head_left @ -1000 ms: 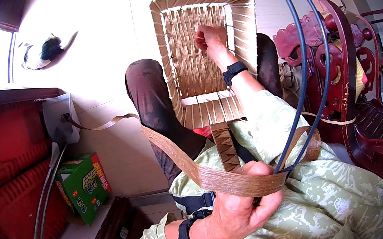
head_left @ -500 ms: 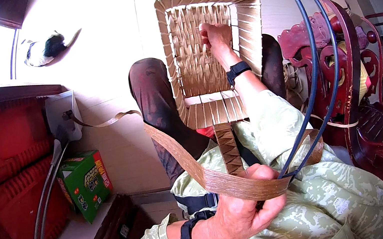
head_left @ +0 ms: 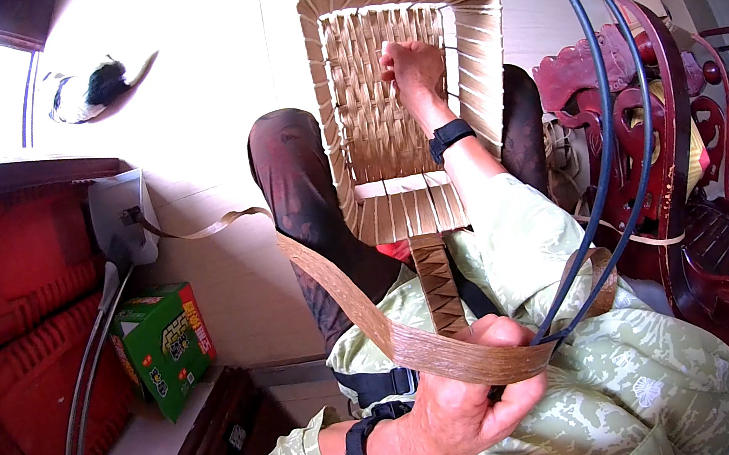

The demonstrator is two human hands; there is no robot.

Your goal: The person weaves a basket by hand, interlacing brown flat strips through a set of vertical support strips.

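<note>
A woven basket [head_left: 396, 213] of tan flat strips is held between my knees, its open side facing me. My right hand [head_left: 413, 70] is inside it with curled fingers near the woven wall; anything they grip is hidden. The basket's dark wire handle [head_left: 606, 100] arches to the right and comes down toward my lap. There my left hand [head_left: 471, 402] is closed on a brown flat strip [head_left: 347, 293] beside the handle's lower end. The strip passes over my fingers and loops behind the wires. A zigzag-folded brown band [head_left: 439, 287] hangs below the basket's near rim.
At left, the strip leads to a grey holder [head_left: 121, 210] on a bent metal stand [head_left: 93, 418]. Beside it are a green box [head_left: 164, 353] and red cushions [head_left: 13, 257]. A carved dark-red wooden chair [head_left: 679, 175] stands at right. A black-and-white animal [head_left: 100, 88] lies on the floor.
</note>
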